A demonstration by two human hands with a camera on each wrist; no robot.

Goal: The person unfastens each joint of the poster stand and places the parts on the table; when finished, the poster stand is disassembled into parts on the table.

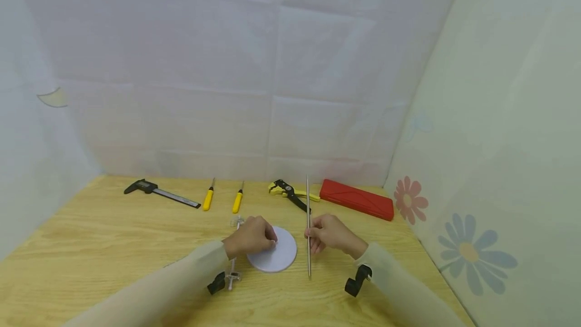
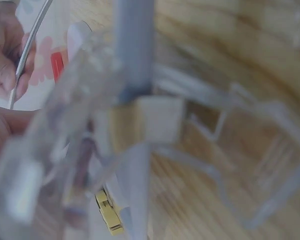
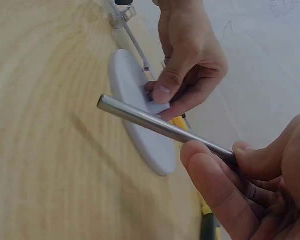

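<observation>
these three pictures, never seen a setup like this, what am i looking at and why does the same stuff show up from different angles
It is one moment seen by three cameras worn by a person. The wide picture comes from the head and looks down at a wooden table. The other two come from the wrists, so they sit very close to the work; the left wrist view is mostly blur.

The right hand pinches a thin metal rod. The left hand rests on a white round disc and grips a small piece at its middle, which shows best in the right wrist view.

Along the back of the table lie a caliper, two yellow-handled screwdrivers, pliers and a red case. A clear plastic part lies under the left wrist.
</observation>
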